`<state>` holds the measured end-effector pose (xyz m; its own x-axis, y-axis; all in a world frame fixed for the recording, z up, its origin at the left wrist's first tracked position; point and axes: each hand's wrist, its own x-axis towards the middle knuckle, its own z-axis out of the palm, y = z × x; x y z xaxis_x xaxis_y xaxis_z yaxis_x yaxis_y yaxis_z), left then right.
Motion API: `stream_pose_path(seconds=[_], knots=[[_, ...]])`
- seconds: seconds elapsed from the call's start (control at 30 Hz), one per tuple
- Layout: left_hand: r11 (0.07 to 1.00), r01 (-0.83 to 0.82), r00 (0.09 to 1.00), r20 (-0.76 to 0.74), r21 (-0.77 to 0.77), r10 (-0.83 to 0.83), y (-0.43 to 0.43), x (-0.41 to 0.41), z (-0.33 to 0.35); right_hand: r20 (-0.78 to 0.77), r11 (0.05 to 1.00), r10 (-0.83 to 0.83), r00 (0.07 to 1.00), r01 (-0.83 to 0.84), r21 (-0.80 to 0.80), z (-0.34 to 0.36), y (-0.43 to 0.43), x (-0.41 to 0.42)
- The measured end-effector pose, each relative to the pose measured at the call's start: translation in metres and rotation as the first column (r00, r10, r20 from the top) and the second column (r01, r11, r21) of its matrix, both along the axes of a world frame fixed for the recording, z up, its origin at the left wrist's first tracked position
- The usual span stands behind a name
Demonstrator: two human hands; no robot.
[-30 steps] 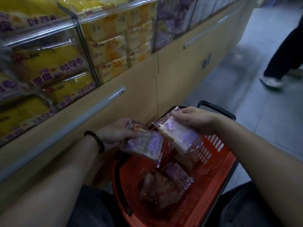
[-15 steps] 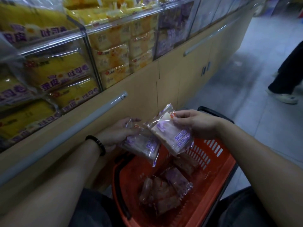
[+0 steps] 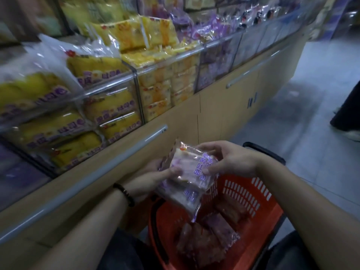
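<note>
While both hands were above the orange basket (image 3: 259, 215), they held two clear packets of sliced bread with purple print, one lying on the other. The right hand (image 3: 233, 162) gripped the upper packet (image 3: 191, 164): its fingers were curled over the far edge and its thumb pressed on the near side, next to the purple letters. The left hand (image 3: 153, 176) held the lower packet (image 3: 183, 195) from below. Its thumb lay on top, touching the left edge of the upper packet. Its other fingers were hidden under the wrapping, so I could not tell how they were bent. A dark bead bracelet (image 3: 124, 193) was around the left wrist. The lower packet hung tilted, with one corner pointing down into the basket. At the bottom of the basket lay several reddish packets (image 3: 206, 236), close together. To the left stood a wooden counter (image 3: 214, 114) with clear bins, full of yellow bread packs (image 3: 111, 106), a little blurred. On the grey floor at the far right, the leg and shoe of another person (image 3: 348, 121) were partly visible.
</note>
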<state>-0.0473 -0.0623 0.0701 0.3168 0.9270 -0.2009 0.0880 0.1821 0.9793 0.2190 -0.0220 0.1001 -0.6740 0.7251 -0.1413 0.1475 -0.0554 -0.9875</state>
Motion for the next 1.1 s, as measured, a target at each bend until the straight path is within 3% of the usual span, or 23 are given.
stream_pose_path(seconds=[0.13, 0.27, 0.4, 0.5, 0.57, 0.67, 0.77, 0.87, 0.97, 1.1], knots=[[0.981, -0.184, 0.982, 0.063, 0.069, 0.18, -0.029, -0.011, 0.033, -0.204, 0.963, -0.268, 0.941, 0.261, -0.061, 0.008, -0.016, -0.02], [0.925, -0.294, 0.953, -0.006, 0.242, 0.304, -0.056, -0.028, 0.075, -0.375, 0.935, -0.353, 0.857, 0.311, -0.169, 0.034, -0.034, -0.04], [0.871, -0.306, 0.932, -0.064, 0.384, 0.356, -0.091, -0.04, 0.125, -0.408, 0.905, -0.425, 0.808, 0.374, -0.202, 0.08, -0.051, -0.067], [0.775, -0.366, 0.885, -0.064, 0.516, 0.461, -0.115, -0.054, 0.156, -0.46, 0.949, -0.312, 0.831, 0.299, -0.103, 0.123, -0.069, -0.089], [0.723, -0.397, 0.857, -0.054, 0.565, 0.513, -0.132, -0.069, 0.178, -0.462, 0.972, -0.175, 0.869, 0.228, 0.059, 0.148, -0.081, -0.105], [0.66, -0.412, 0.811, -0.078, 0.628, 0.58, -0.16, -0.094, 0.208, -0.429, 0.939, -0.113, 0.896, 0.237, 0.248, 0.181, -0.096, -0.133], [0.596, -0.409, 0.756, -0.11, 0.691, 0.646, -0.186, -0.121, 0.23, -0.469, 0.937, -0.077, 0.88, 0.224, 0.267, 0.211, -0.104, -0.162], [0.593, -0.498, 0.747, -0.035, 0.632, 0.664, -0.209, -0.156, 0.247, -0.495, 0.938, -0.017, 0.869, 0.185, 0.293, 0.238, -0.106, -0.189], [0.553, -0.52, 0.692, -0.058, 0.651, 0.72, -0.232, -0.2, 0.268, -0.496, 0.938, -0.006, 0.869, 0.177, 0.298, 0.262, -0.1, -0.217], [0.402, -0.609, 0.558, 0.008, 0.684, 0.83, -0.245, -0.264, 0.299, -0.455, 0.923, -0.006, 0.89, 0.18, 0.34, 0.285, -0.089, -0.261]])
